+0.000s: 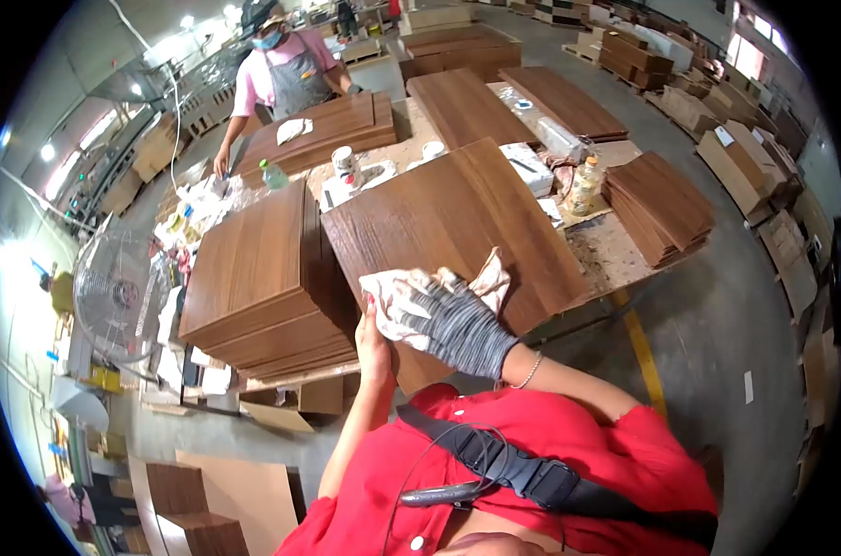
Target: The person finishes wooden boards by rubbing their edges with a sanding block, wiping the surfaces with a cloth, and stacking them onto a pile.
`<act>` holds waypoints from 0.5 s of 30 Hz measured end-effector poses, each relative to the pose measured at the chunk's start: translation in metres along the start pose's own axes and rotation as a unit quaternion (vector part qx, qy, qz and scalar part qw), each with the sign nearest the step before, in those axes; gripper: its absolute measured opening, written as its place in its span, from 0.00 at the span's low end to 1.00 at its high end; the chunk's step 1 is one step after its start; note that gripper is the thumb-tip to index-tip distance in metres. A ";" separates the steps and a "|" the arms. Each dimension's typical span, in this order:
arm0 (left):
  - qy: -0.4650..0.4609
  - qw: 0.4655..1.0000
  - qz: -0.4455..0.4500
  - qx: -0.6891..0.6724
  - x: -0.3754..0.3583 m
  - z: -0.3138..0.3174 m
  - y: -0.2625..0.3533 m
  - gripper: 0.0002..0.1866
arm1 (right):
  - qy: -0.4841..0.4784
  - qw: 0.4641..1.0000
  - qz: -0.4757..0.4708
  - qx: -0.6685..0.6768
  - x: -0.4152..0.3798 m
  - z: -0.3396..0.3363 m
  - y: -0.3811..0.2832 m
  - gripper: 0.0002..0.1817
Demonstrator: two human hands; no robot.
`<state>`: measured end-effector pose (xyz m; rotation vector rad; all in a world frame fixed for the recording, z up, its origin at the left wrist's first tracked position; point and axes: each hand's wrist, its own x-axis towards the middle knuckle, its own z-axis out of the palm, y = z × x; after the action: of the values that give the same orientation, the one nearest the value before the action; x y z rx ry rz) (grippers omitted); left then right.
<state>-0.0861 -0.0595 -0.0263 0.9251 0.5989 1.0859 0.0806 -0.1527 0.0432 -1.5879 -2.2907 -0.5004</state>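
A large brown wood-grain panel (448, 218) lies tilted across the workbench in front of me. My left hand (372, 338) is bare and grips the panel's near edge from below. My right hand (444, 320) wears a grey striped glove with stained white fingers. It presses a crumpled whitish cloth (491, 278) flat onto the panel's near corner. My red shirt and a black strap fill the bottom of the view.
A thick stack of similar panels (254, 269) sits left of the panel, a smaller stack (657, 208) to the right. Cups (344, 162), a bottle (584, 185) and clutter lie on the bench. A co-worker in a pink shirt (286, 69) works at the far end. A fan (115, 296) stands at left.
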 end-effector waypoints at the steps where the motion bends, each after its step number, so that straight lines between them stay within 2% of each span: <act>1: -0.004 1.000 -0.015 -0.014 -0.003 0.001 0.005 0.21 | 0.045 0.999 0.009 -0.021 -0.001 0.018 0.000 0.21; 2: 0.037 0.999 0.008 -0.011 -0.009 0.015 0.013 0.19 | 0.065 0.997 0.041 0.017 0.005 0.018 0.015 0.20; 3: 0.032 0.999 0.020 -0.021 -0.009 0.008 0.010 0.16 | 0.092 0.992 0.047 -0.075 0.001 0.008 0.042 0.20; 5: 0.042 0.998 0.032 0.017 -0.018 0.016 0.022 0.13 | 0.121 0.962 0.185 -0.161 -0.009 0.003 0.100 0.23; 6: 0.043 0.998 0.043 0.020 -0.015 0.006 0.013 0.12 | 0.169 0.954 0.227 -0.102 -0.021 0.006 0.137 0.23; 7: 0.027 0.998 0.056 0.015 -0.012 0.001 0.009 0.11 | 0.245 0.941 0.212 -0.094 -0.046 0.029 0.180 0.21; 8: 0.005 0.998 0.055 0.000 -0.011 -0.005 0.010 0.13 | 0.217 0.867 0.289 0.343 -0.082 0.039 0.202 0.21; 9: -0.017 0.998 0.053 -0.014 -0.006 -0.005 0.009 0.14 | 0.281 0.581 0.386 0.659 -0.117 0.047 0.223 0.21; 10: -0.007 0.999 0.028 -0.023 -0.005 0.011 0.021 0.16 | 0.267 0.587 0.388 0.658 -0.143 0.038 0.214 0.24; 11: 0.007 1.000 0.002 -0.030 -0.006 0.024 0.033 0.18 | 0.246 0.453 0.379 0.769 -0.147 -0.011 0.173 0.25; 12: -0.013 1.000 0.018 0.017 0.007 0.015 0.029 0.22 | 0.244 0.398 0.374 0.801 -0.171 -0.008 0.163 0.28; 13: -0.019 1.000 0.013 0.006 0.013 0.021 0.033 0.21 | 0.253 0.399 0.394 0.789 -0.188 -0.008 0.146 0.29; 14: -0.039 0.999 0.022 0.011 0.021 0.026 0.031 0.20 | 0.282 0.463 0.444 0.713 -0.197 -0.011 0.124 0.30; 15: -0.059 0.998 0.031 0.014 0.027 0.033 0.028 0.19 | 0.295 0.567 0.514 0.572 -0.201 -0.016 0.099 0.32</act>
<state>-0.0631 -0.0407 0.0157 1.0306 0.4921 1.0721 0.2428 -0.2947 -0.0203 -1.2886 -0.4893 0.6040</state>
